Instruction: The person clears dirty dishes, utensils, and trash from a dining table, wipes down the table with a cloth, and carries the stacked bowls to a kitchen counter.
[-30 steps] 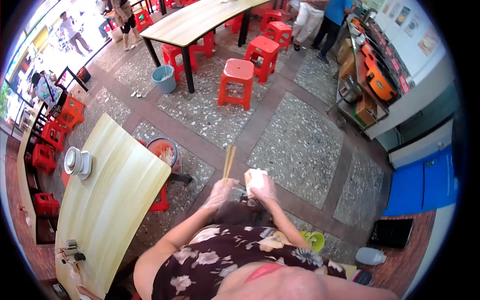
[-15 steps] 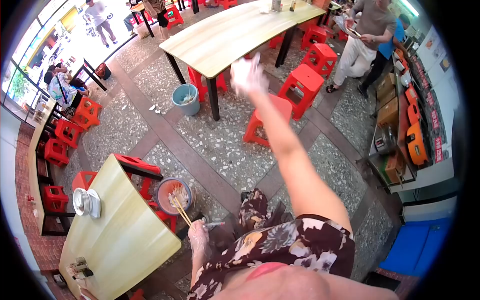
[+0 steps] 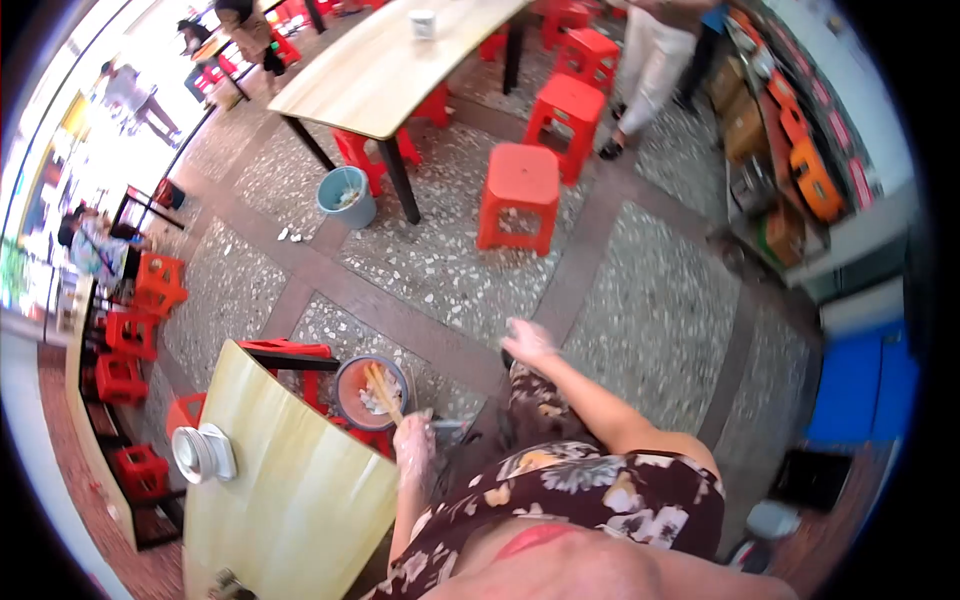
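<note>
My left hand (image 3: 414, 442), in a clear plastic glove, is closed round a pair of wooden chopsticks (image 3: 383, 390). Their tips point over a reddish bucket (image 3: 343, 392) that holds white scraps. Something thin and pale also sticks out beside this hand, too blurred to name. My right hand (image 3: 528, 341), gloved too, is stretched out over the floor with its fingers apart and nothing in it. On the far table (image 3: 350, 85) stands a white container (image 3: 423, 24). A stack of white dishes (image 3: 198, 453) sits on the near table (image 3: 290, 500).
Red stools (image 3: 519, 195) stand beside the far table, with a blue bucket (image 3: 346, 200) near its leg. A person in pale trousers (image 3: 650, 70) stands at the upper right, by a counter with orange appliances (image 3: 815, 178). More people are at the upper left.
My right hand has drawn back from the far table, where the white container now stands. The box it held a second ago has left it. My left hand still grips the chopsticks.
</note>
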`<action>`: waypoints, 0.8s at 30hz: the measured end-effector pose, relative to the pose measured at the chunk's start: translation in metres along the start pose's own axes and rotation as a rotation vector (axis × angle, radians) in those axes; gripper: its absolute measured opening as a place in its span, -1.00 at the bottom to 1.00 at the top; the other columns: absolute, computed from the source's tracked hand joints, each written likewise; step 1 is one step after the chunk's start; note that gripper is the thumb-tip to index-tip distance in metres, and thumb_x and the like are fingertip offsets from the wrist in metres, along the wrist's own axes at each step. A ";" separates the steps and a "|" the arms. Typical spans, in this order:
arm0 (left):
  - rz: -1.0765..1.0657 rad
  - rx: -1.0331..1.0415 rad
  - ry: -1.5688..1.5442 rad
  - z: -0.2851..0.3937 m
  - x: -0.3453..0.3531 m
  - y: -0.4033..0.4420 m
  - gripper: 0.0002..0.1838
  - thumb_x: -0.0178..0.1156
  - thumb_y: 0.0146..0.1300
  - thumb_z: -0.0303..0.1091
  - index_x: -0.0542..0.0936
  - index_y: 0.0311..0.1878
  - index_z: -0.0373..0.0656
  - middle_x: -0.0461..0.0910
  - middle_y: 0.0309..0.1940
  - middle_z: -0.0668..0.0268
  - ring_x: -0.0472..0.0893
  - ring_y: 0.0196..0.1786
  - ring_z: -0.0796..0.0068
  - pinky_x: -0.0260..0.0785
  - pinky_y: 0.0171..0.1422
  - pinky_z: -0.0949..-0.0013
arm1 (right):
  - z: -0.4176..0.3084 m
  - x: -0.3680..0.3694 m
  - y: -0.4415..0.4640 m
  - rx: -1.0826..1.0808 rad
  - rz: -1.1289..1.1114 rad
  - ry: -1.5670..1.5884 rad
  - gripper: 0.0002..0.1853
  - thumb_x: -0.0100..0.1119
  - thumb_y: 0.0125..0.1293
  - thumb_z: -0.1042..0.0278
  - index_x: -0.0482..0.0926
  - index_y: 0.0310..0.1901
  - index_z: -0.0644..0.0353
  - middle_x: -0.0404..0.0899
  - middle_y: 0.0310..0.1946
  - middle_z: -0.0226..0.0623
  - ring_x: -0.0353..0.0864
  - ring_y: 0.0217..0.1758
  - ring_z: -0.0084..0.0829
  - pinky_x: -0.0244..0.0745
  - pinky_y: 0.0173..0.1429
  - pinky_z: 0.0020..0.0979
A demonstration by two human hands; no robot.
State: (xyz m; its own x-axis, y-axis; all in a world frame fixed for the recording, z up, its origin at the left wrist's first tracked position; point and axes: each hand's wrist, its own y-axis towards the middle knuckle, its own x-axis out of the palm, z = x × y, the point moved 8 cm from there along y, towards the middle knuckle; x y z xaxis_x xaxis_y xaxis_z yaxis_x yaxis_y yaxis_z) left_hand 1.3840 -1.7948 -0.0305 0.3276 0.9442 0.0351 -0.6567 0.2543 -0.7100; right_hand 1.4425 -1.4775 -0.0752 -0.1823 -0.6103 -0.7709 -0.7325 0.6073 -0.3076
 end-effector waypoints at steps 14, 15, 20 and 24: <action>-1.130 0.268 0.913 -0.136 0.230 -0.188 -0.54 -0.01 0.34 0.09 0.27 -0.62 0.07 0.20 -0.75 0.58 0.16 -0.71 0.73 -0.06 -0.66 0.54 | 0.228 0.087 -0.646 1.276 0.769 0.347 -0.74 0.21 0.11 0.09 0.60 -0.32 0.11 0.62 -0.41 -0.20 0.58 -0.35 -0.19 0.49 -0.21 -0.24; -1.057 0.277 1.074 -0.155 0.239 -0.224 -0.52 -0.02 0.35 0.09 0.25 -0.65 0.08 0.19 -0.76 0.57 0.14 -0.73 0.72 -0.09 -0.67 0.52 | 0.212 0.100 -0.675 1.188 1.050 0.351 -0.74 0.19 0.10 0.08 0.60 -0.34 0.10 0.61 -0.42 -0.17 0.60 -0.33 -0.18 0.49 -0.22 -0.24; -1.464 0.230 1.317 -0.318 0.234 -0.322 -0.48 -0.03 0.34 0.10 0.28 -0.66 -0.02 0.22 -0.75 0.51 0.21 -0.70 0.67 0.01 -0.65 0.48 | 0.146 0.180 -0.790 1.478 1.427 0.656 -0.74 0.14 0.17 0.08 0.61 -0.34 0.11 0.61 -0.40 -0.10 0.60 -0.28 -0.10 0.47 -0.17 -0.19; -1.796 0.673 1.683 -0.498 0.163 -0.475 -0.56 0.01 0.29 -0.03 0.54 -0.43 -0.27 0.42 -0.61 0.34 0.39 -0.47 0.50 0.27 -0.34 0.33 | 0.116 0.281 -0.967 1.789 1.836 0.552 -0.81 0.11 0.21 0.25 0.55 -0.41 0.19 0.54 -0.47 -0.04 0.54 -0.36 0.00 0.42 -0.25 -0.12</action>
State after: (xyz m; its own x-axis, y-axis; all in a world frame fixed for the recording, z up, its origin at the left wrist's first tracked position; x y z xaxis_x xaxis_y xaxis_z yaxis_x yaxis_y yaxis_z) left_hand 2.0878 -1.8657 -0.0375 0.2972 -0.8310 -0.4702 0.7331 0.5141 -0.4453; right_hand 2.1759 -2.1773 -0.0595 0.0656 0.7740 -0.6297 0.9924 -0.1163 -0.0397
